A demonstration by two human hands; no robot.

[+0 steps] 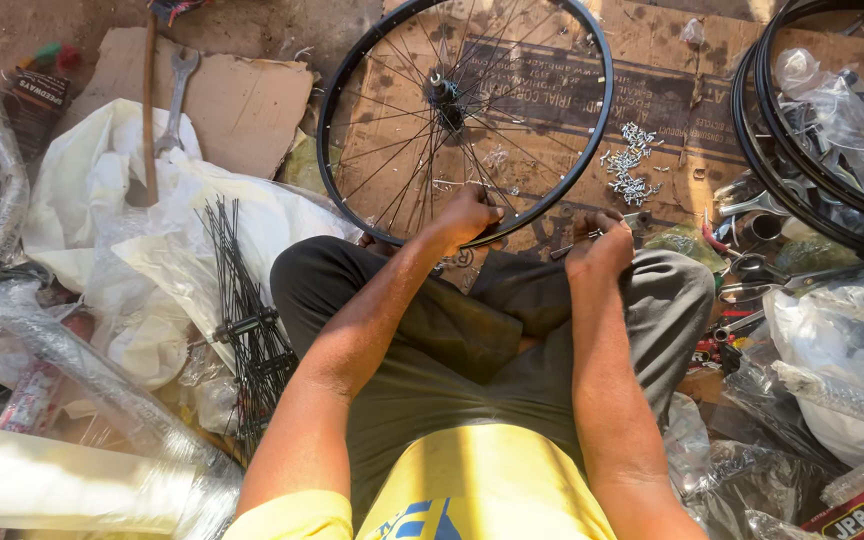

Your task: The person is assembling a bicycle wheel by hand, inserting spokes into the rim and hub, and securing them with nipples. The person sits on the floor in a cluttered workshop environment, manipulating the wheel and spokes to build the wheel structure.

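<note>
Between the person's crossed knees and the flattened cardboard [252, 105] on the ground, a black spoked bicycle wheel [464, 115] lies nearly flat, its near rim propped against the lap. It looks light for its size; the rim should be stiff and give a sure hold, while the thin spokes would flex and bend if pulled on, so the rim edge or the hub [442, 92] at the centre is the place to take it, not the wires. The left hand [467, 215] is closed over the near rim where the spokes meet it, fingers curled round it, so the wheel sits directly under and in front of that grip. The right hand [602, 245] rests just off the rim to its right, fingers pinched loosely on what seems to be a small tool or part; it is too small to identify. Beyond the rim lies a scatter of small metal nipples [630, 165] on the cardboard. To the left, a bundle of loose spokes [247, 320] lies on white plastic sheeting [102, 190], with a spanner [177, 95] further off; more rims [812, 120] are stacked on the right.
</note>
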